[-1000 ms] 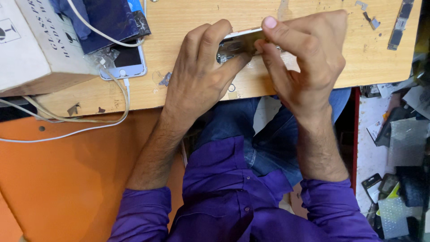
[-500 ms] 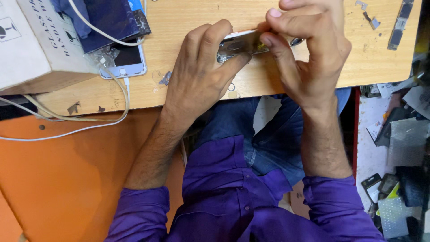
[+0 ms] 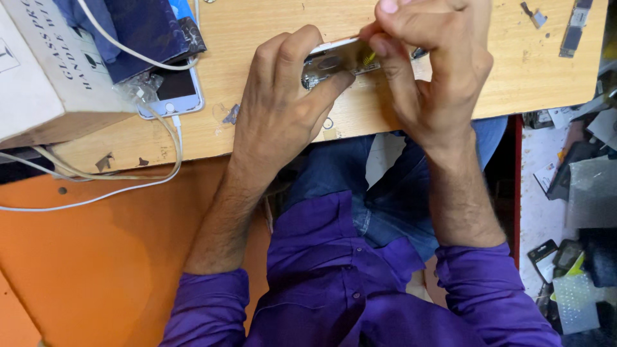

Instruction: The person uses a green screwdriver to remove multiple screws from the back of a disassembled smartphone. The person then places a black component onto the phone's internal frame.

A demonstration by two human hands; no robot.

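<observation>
An opened phone body (image 3: 331, 64) with bare metal insides lies at the near edge of the wooden table (image 3: 514, 83). My left hand (image 3: 283, 109) grips it from the left, thumb and fingers around its end. My right hand (image 3: 430, 71) is curled over the phone's right part. Its fingertips pinch a small yellow-tipped tool (image 3: 369, 56) against the phone's inside. Most of the phone is hidden under both hands.
A white phone (image 3: 177, 90) with a white cable (image 3: 96, 193) lies at the left beside a white cardboard box (image 3: 45, 71) and a dark blue pouch (image 3: 141, 29). Small phone parts (image 3: 572, 29) lie at the table's far right. Loose clutter (image 3: 578, 257) covers the floor at right.
My right hand has lifted and curled its fingers down onto the phone's inside. My left hand keeps the same grip, and the phone has hardly moved.
</observation>
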